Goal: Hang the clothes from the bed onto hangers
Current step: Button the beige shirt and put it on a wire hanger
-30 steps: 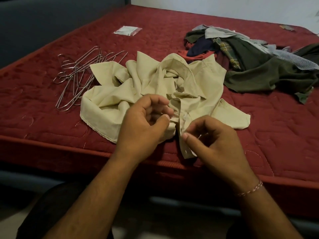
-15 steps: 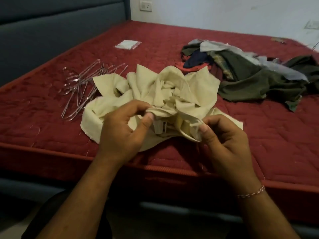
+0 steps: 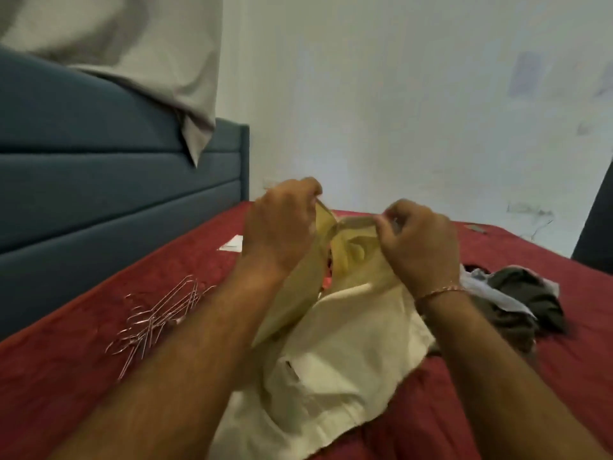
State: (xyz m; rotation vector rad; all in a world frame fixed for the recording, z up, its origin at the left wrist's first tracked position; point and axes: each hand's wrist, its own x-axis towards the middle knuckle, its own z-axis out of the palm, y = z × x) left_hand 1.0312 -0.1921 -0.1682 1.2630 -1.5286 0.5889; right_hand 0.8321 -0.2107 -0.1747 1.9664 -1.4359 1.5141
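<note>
A pale cream shirt [image 3: 335, 363] hangs from both my hands above the red bed [image 3: 66, 360], its lower part draped toward me. My left hand [image 3: 278, 224] grips the shirt's top edge on the left, and my right hand [image 3: 421, 240] pinches the top edge on the right, the cloth stretched between them. A bundle of thin metal hangers [image 3: 156, 317] lies on the bed to the left of my left forearm. A pile of dark and grey clothes [image 3: 520, 297] lies on the bed behind my right wrist, partly hidden by it.
A blue padded headboard [image 3: 99, 180] runs along the left, with a grey cloth [image 3: 159, 48] draped over its top. A small white packet [image 3: 232, 244] lies on the bed behind my left hand. A white wall stands behind the bed.
Both hands have lifted the cream shirt up off the bed and pulled its top edge apart. The view has tilted upward toward the wall.
</note>
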